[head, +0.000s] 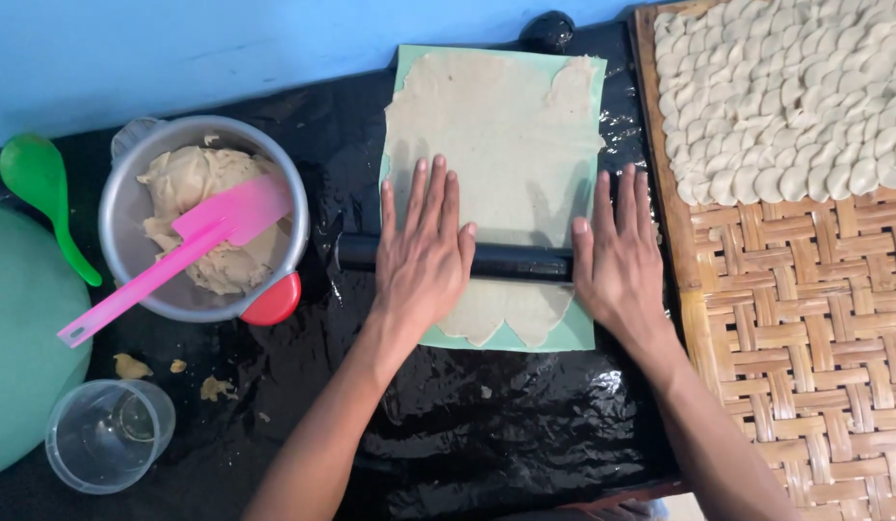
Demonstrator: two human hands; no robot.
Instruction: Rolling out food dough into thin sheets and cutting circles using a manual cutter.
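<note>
Dough point(496, 145) lying mostly flattened on mat point(573, 333). Left hand point(424, 251), right hand point(617, 256) pressing pin point(515, 260), fingers lying flat, gripping nothing. More remaining in bowl point(124, 207); cut pieces filling tray point(805, 318).

rolling pin point(510, 261): black | mat point(564, 333): mint green | dough sheet point(496, 135): beige | spatula point(178, 256): pink | tray point(805, 318): woven tan

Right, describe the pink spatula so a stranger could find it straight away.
Start at the black plastic-covered table and look left of the rolled-out dough sheet to the round metal bowl of dough. The pink spatula leans in it, handle sticking out lower left. Unlike the green spoon nearby, it is flat-bladed and pink.
</note>
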